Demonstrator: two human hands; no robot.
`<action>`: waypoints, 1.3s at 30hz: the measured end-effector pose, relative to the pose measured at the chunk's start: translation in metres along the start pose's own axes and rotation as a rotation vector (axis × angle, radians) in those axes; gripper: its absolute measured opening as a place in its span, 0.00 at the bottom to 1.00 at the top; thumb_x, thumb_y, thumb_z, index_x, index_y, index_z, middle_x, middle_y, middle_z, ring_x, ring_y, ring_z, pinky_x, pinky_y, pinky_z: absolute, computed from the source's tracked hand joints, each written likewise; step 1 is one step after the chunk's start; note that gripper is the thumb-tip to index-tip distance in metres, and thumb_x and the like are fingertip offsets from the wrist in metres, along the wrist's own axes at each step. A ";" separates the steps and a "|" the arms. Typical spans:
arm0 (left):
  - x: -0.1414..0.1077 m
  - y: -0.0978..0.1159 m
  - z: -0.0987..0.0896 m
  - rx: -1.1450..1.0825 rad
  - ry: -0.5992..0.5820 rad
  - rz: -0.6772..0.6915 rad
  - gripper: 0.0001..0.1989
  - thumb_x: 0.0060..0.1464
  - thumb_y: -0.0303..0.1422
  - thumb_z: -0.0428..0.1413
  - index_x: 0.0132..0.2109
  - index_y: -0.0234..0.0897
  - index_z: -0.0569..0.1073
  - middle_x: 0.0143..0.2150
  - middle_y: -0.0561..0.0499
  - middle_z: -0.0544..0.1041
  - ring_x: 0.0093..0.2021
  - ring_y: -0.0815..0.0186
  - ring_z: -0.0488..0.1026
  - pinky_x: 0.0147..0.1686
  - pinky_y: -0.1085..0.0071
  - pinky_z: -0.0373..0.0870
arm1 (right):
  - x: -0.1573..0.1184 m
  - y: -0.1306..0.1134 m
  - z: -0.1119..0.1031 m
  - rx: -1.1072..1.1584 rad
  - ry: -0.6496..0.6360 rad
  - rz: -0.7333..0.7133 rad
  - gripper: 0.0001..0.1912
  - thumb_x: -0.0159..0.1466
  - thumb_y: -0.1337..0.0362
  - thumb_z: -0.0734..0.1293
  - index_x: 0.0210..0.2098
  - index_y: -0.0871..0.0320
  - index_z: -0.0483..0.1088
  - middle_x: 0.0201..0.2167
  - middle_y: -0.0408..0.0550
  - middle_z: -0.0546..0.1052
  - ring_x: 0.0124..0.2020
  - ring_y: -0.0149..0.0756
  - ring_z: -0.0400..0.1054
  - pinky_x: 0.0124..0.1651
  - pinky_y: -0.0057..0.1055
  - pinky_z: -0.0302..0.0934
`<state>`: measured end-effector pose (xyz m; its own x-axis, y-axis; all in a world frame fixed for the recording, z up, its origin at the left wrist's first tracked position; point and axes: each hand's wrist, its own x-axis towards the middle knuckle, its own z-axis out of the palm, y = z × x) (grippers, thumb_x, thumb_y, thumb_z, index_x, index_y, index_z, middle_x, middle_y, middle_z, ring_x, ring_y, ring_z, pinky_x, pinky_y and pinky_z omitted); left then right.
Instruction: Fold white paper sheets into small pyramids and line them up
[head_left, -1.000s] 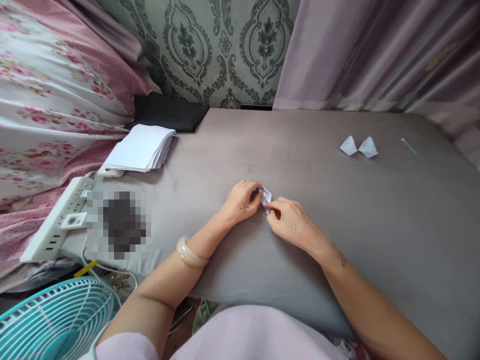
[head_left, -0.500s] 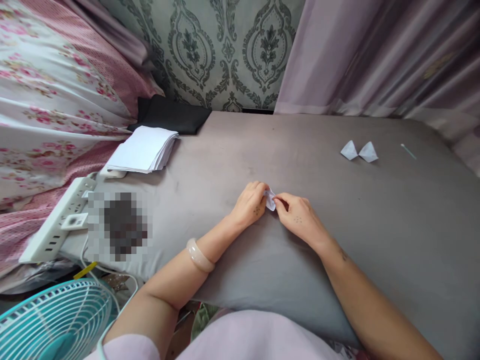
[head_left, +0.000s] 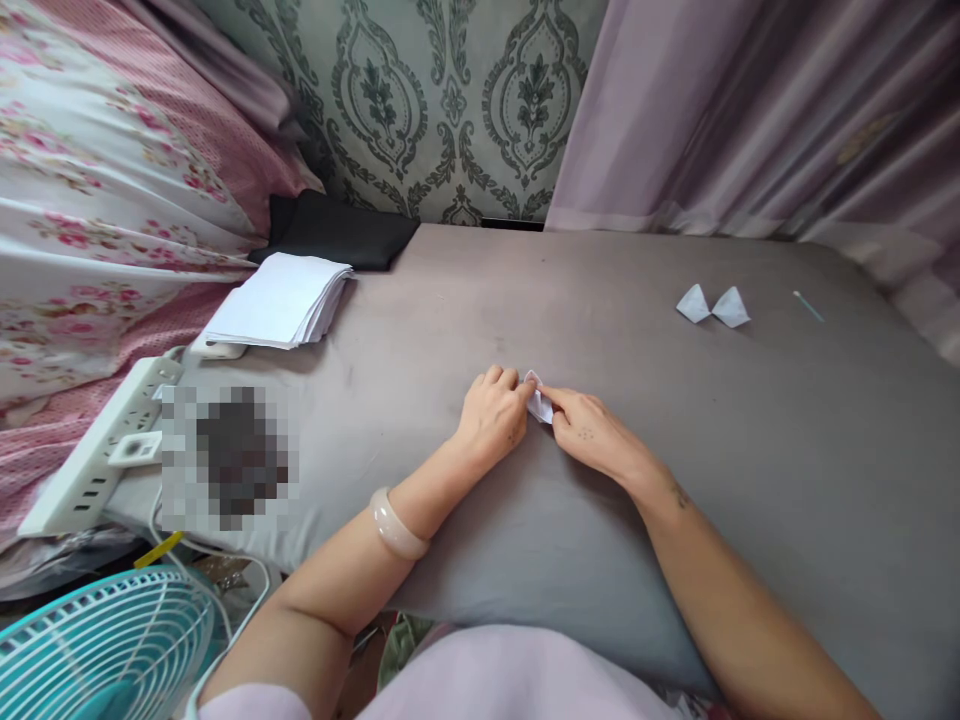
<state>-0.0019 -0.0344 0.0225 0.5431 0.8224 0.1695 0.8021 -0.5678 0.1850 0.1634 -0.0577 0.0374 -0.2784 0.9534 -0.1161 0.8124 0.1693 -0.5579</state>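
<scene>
A small folded white paper lies between my two hands near the middle of the grey surface. My left hand has its fingers curled on the paper's left side. From the right, my right hand grips the paper's edge, its index finger stretched across the top towards my left fingertips. Two pointed folded white paper pieces sit side by side at the back right. Part of the held paper is hidden by my fingers.
At the back left are a stack of white paper and a black folder-like item. A power strip, a blurred patch and a teal fan are on the left. A thin stick lies far right.
My right index finger has moved from a pinch to lying across the top of the paper. The paper has turned slightly, and the whole view has shifted a little.
</scene>
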 end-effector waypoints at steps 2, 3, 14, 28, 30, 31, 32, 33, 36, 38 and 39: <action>-0.001 -0.002 -0.003 0.066 -0.042 0.030 0.17 0.59 0.25 0.47 0.52 0.34 0.71 0.43 0.43 0.73 0.43 0.56 0.67 0.40 0.63 0.64 | -0.001 0.004 0.001 0.029 0.015 -0.035 0.29 0.60 0.76 0.54 0.58 0.52 0.66 0.52 0.50 0.75 0.51 0.40 0.70 0.50 0.30 0.59; -0.002 -0.003 -0.004 0.082 -0.061 0.041 0.15 0.58 0.25 0.47 0.50 0.34 0.72 0.43 0.43 0.73 0.44 0.56 0.67 0.40 0.63 0.64 | -0.001 0.005 0.001 0.041 0.027 -0.052 0.30 0.60 0.76 0.54 0.59 0.52 0.65 0.54 0.49 0.74 0.52 0.39 0.69 0.50 0.30 0.59; -0.009 -0.016 -0.005 0.104 -0.029 0.194 0.17 0.62 0.26 0.43 0.52 0.38 0.72 0.48 0.44 0.74 0.45 0.58 0.67 0.40 0.63 0.60 | -0.002 0.004 0.006 0.012 0.072 -0.024 0.30 0.58 0.76 0.56 0.58 0.56 0.66 0.52 0.52 0.75 0.50 0.43 0.70 0.49 0.33 0.62; -0.008 -0.022 0.001 -0.224 0.108 0.196 0.17 0.60 0.26 0.45 0.52 0.34 0.73 0.49 0.44 0.76 0.46 0.61 0.70 0.42 0.64 0.66 | 0.004 0.016 0.006 0.334 0.362 0.153 0.15 0.57 0.60 0.65 0.42 0.57 0.75 0.34 0.48 0.80 0.31 0.35 0.73 0.37 0.31 0.67; -0.009 -0.021 -0.001 -0.251 0.125 0.214 0.17 0.59 0.25 0.46 0.52 0.35 0.73 0.49 0.44 0.76 0.46 0.61 0.71 0.42 0.64 0.66 | 0.008 0.014 0.010 0.420 0.367 0.126 0.19 0.56 0.63 0.66 0.47 0.59 0.73 0.39 0.51 0.80 0.37 0.36 0.75 0.40 0.32 0.68; -0.009 -0.020 -0.002 -0.263 0.130 0.225 0.17 0.59 0.25 0.46 0.51 0.36 0.73 0.49 0.44 0.77 0.46 0.61 0.71 0.42 0.64 0.66 | 0.010 0.014 0.012 0.455 0.362 0.113 0.20 0.56 0.64 0.65 0.48 0.59 0.73 0.40 0.52 0.80 0.38 0.37 0.75 0.41 0.32 0.69; -0.009 -0.019 -0.002 -0.278 0.136 0.233 0.16 0.59 0.25 0.46 0.51 0.36 0.73 0.48 0.44 0.77 0.46 0.61 0.71 0.42 0.64 0.66 | 0.011 0.013 0.014 0.477 0.360 0.099 0.20 0.57 0.64 0.65 0.48 0.59 0.73 0.40 0.52 0.80 0.39 0.37 0.75 0.41 0.32 0.69; -0.008 -0.018 -0.003 -0.305 0.146 0.236 0.16 0.58 0.25 0.47 0.49 0.37 0.74 0.48 0.44 0.77 0.46 0.61 0.71 0.43 0.64 0.66 | 0.012 0.012 0.015 0.480 0.366 0.083 0.19 0.57 0.65 0.65 0.47 0.59 0.74 0.39 0.52 0.81 0.39 0.37 0.75 0.41 0.32 0.69; -0.007 -0.014 -0.003 -0.501 0.179 0.155 0.11 0.57 0.26 0.49 0.43 0.36 0.74 0.42 0.46 0.78 0.41 0.64 0.73 0.42 0.65 0.68 | 0.011 0.009 0.019 0.425 0.407 0.029 0.15 0.59 0.65 0.63 0.44 0.58 0.75 0.37 0.50 0.81 0.36 0.36 0.76 0.41 0.32 0.69; -0.005 -0.011 -0.002 -0.708 0.194 0.013 0.07 0.56 0.27 0.51 0.40 0.36 0.72 0.37 0.48 0.77 0.36 0.67 0.73 0.39 0.69 0.69 | 0.010 0.007 0.021 0.390 0.436 0.008 0.15 0.59 0.65 0.63 0.44 0.58 0.75 0.36 0.50 0.81 0.35 0.36 0.76 0.40 0.31 0.69; -0.004 -0.009 -0.001 -0.813 0.197 -0.065 0.06 0.55 0.28 0.53 0.41 0.35 0.71 0.36 0.49 0.77 0.34 0.69 0.73 0.36 0.71 0.70 | 0.009 0.006 0.021 0.379 0.449 0.003 0.15 0.60 0.65 0.62 0.44 0.58 0.75 0.37 0.50 0.81 0.34 0.36 0.76 0.40 0.31 0.69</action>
<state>-0.0117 -0.0325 0.0209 0.3879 0.8760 0.2865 0.3605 -0.4303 0.8276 0.1545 -0.0533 0.0155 0.0348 0.9802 0.1951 0.5497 0.1443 -0.8228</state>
